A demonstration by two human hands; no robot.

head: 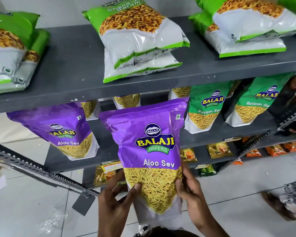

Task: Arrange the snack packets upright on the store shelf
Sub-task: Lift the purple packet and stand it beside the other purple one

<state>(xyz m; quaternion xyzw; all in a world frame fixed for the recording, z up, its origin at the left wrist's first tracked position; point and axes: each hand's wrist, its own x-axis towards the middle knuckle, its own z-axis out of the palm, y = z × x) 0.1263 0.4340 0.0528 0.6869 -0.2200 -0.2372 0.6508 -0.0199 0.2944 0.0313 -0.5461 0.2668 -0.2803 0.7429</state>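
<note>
A purple Aloo Sev packet [149, 147] stands upright in the air before the middle shelf [212, 137]. My left hand [114, 200] grips its lower left side and my right hand [191, 190] grips its lower right edge. Another purple Aloo Sev packet [61, 130] leans upright on that shelf at the left. Two green Ratlami Sev packets [207, 108] [256, 103] stand at the right. More packets behind are partly hidden.
Green and white Chana packets [135, 36] lie flat in stacks on the upper grey shelf [72, 62]. Small gold and orange packets [219, 150] fill the lower shelf. A perforated metal upright [41, 171] slants across the left. Another person's patterned sleeve [294, 197] enters at right.
</note>
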